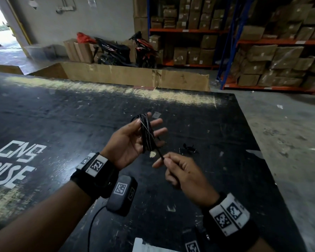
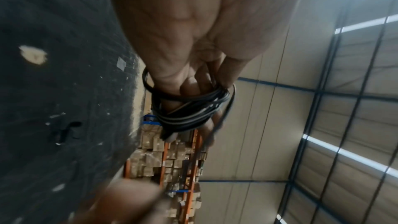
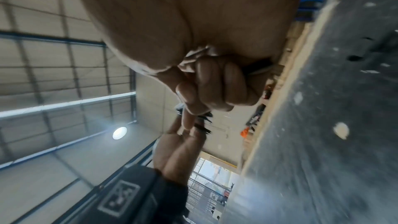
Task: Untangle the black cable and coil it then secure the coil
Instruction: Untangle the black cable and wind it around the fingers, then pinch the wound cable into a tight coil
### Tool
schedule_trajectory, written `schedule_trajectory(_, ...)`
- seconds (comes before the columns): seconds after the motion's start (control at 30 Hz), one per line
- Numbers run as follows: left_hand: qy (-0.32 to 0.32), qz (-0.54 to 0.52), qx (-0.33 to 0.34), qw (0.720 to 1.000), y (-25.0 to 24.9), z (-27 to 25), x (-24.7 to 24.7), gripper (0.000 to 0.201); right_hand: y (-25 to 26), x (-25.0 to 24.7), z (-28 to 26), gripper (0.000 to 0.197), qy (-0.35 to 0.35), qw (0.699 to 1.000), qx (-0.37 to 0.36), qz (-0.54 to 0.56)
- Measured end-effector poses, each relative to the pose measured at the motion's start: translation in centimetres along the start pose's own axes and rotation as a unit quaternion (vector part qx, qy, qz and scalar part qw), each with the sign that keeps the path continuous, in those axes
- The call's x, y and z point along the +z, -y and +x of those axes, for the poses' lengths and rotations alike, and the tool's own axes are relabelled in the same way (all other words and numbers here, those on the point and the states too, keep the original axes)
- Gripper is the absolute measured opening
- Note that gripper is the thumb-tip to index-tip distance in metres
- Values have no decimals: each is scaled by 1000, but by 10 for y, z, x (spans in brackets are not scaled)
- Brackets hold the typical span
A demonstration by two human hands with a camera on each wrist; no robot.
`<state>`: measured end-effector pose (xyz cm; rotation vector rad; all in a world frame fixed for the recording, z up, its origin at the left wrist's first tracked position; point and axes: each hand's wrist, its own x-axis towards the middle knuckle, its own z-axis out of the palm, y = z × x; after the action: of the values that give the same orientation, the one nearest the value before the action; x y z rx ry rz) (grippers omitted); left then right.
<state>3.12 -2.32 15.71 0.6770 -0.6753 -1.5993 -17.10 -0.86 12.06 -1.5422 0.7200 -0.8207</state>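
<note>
Above the dark table point(image 1: 62, 113), the left hand point(image 1: 133, 140), fingers straight, carries the light, limp cable point(image 1: 146, 135) coil while the right hand point(image 1: 182, 173) pinches its loose tail, likely the best hold.

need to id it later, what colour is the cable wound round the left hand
Black, with pale glints along the strands; the cable shows best in the left wrist view.

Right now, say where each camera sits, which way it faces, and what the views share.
Head: worn on the head, looks down at the table; both forearms, left hand, right hand.
Left wrist: looks along the palm at the cable looped round the fingers.
Right wrist: looks along curled fingers toward the left hand.
All three show the cable.
</note>
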Motion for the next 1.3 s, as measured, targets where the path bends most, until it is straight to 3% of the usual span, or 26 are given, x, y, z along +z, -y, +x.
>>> schedule_trajectory(0.1,29,-47,5,998,-5,3,7,49,-22,6,-5,31,30,996,64,59)
schedule_trajectory(0.2,63,-57,-6,996,-10,3,14,49,-39,3,-3,31,-5,988,111,109)
schedule_trajectory(0.33,123,-46,-34,991,-9,-1,17,57,-44,-15,5,26,-63,986,119,100)
schedule_trajectory(0.5,180,6,-125,976,14,-12,17,53,-32,-38,25,13,-115,982,101,110)
schedule_trajectory(0.67,170,58,-162,970,31,-17,8,55,-13,-46,37,6,-108,989,53,90)
schedule_trajectory(0.77,140,100,-150,974,33,-16,4,55,-9,-41,35,18,-90,988,45,116)
schedule_trajectory(0.87,107,110,-140,978,36,-16,1,50,-7,-37,28,11,-74,980,41,179)
schedule_trajectory(1.1,92,127,-92,983,45,-18,2,45,-17,-23,9,30,-108,975,-18,195)
schedule_trajectory(1.2,89,107,-81,987,49,-18,4,41,-27,-22,0,39,-103,985,-94,101)
schedule_trajectory(1.3,101,104,-70,987,55,-18,7,40,-29,-19,-3,39,-125,983,-120,55)
